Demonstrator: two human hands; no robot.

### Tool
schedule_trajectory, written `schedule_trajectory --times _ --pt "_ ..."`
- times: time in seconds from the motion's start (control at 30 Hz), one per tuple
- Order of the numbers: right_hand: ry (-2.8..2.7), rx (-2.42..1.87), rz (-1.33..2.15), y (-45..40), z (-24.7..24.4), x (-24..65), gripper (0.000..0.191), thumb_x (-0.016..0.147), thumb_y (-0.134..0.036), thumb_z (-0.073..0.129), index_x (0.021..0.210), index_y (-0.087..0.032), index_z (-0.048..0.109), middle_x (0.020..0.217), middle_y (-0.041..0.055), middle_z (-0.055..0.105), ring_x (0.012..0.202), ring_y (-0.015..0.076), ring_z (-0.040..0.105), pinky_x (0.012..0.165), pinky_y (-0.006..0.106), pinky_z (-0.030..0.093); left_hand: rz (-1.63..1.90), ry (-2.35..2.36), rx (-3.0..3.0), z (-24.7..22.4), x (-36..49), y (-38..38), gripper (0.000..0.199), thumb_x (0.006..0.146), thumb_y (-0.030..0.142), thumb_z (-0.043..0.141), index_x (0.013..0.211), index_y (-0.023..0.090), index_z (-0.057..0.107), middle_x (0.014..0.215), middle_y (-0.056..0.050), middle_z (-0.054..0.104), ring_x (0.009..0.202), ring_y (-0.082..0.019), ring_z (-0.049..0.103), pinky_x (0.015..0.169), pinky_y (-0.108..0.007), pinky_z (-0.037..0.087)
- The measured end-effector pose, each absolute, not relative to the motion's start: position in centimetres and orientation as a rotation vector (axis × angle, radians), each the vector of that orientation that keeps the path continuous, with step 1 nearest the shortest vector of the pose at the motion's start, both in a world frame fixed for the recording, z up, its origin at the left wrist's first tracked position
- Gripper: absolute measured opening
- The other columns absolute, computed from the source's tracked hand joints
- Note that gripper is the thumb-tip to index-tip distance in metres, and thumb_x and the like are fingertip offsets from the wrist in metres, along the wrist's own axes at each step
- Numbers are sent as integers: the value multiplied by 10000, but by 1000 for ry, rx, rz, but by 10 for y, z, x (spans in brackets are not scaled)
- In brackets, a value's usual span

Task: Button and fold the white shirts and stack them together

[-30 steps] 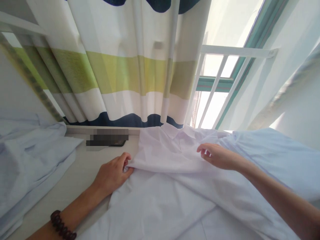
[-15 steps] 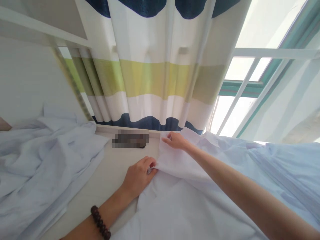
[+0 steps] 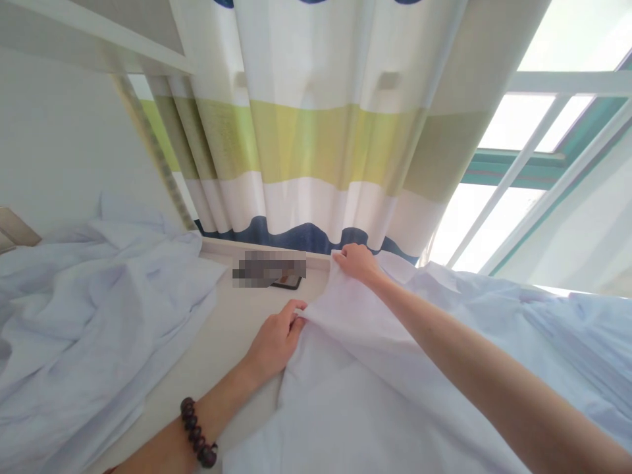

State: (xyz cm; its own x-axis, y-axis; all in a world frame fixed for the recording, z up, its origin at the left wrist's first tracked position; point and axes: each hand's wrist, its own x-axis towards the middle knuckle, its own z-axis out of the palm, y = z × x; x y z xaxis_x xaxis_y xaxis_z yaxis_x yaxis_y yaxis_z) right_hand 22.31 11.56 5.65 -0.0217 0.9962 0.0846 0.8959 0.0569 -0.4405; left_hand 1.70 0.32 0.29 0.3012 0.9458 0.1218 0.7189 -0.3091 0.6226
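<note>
A large white cloth point(image 3: 365, 395), its kind of garment or sheet not clear, lies spread over the pale surface in front of me. My left hand point(image 3: 277, 337), with a dark beaded bracelet point(image 3: 196, 434) on the wrist, pinches the cloth's left edge between thumb and fingers. Farther back, my right hand point(image 3: 356, 261) is closed on the cloth's far left corner, close to the raised rim. Between the two hands the edge runs fairly straight, and a fold slants away to the right.
Another rumpled white cloth point(image 3: 123, 303) lies at the left. A partly blurred phone point(image 3: 289, 279) rests by the raised rim point(image 3: 222, 248). Behind hangs a striped curtain point(image 3: 306, 145). White window bars point(image 3: 513, 168) stand at the right.
My right hand has shifted slightly toward the rim and closed on the cloth's corner. My left hand still pinches the edge, drawing it a little tauter. The whole view has shifted slightly.
</note>
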Motion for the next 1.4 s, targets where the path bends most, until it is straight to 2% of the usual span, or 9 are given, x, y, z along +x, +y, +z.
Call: schedule_trajectory --times 0.2,0.33,0.47,0.67,0.83,1.0,1.1,1.23,1.4 --pt "-1962 -1738 499 100 54 230 405 954 -499 392 1114 -188 597 943 95 694 927 242 638 768 321 465 658 1498 2188 8 18 -4 272 915 339 392 1132 223 509 995 -48 697 847 -215 662 754 -316 461" --pt "-1974 -1695 707 82 54 251 525 791 -429 683 1231 -189 526 874 56 686 772 193 645 631 255 475 512 1627 2193 15 22 -4 457 809 480 562 1179 217 506 865 -30 689 721 -232 637 674 -316 442" --pt "-1893 -1669 786 76 60 262 423 734 -273 734 1114 -175 576 814 24 658 686 150 615 551 216 449 553 1357 1942 16 7 7 362 855 448 493 1120 203 526 829 -26 703 747 -217 648 672 -287 449" --pt "-1765 -1597 743 82 67 247 239 934 -333 482 1101 -179 554 885 23 655 672 101 583 534 190 419 595 1117 1788 13 -7 14 324 869 389 487 1131 199 490 926 -35 699 796 -193 640 680 -269 460" --pt "-1842 -1672 817 78 69 252 333 854 -462 602 1008 -166 610 886 52 682 621 125 596 482 213 427 672 1406 2086 11 11 4 242 828 268 500 1063 218 528 912 -18 672 711 -178 600 665 -279 423" --pt "-1911 -1763 643 93 65 245 278 819 -424 665 896 -158 641 945 80 678 840 212 634 671 278 488 588 1564 2288 14 23 -4 102 805 249 544 901 215 542 906 -13 658 825 -207 606 691 -280 376" --pt "-1921 -1789 584 108 62 231 267 867 -376 634 1031 -165 632 1087 76 644 983 223 610 820 362 506 593 1531 2322 12 22 -4 58 811 208 509 861 210 538 865 -4 641 780 -185 593 666 -262 361" --pt "-1863 -1817 644 120 64 217 312 928 -331 563 1203 -184 567 1220 78 583 1016 215 607 848 418 525 595 1443 2316 10 14 1 63 797 206 479 741 202 508 688 26 580 649 -155 541 612 -244 330" --pt "-1767 -1771 877 110 71 219 308 935 -343 549 1195 -179 568 1198 81 595 987 203 616 830 404 533 645 1401 2167 10 7 11 233 829 281 407 615 196 441 576 25 515 582 -153 499 553 -242 299"
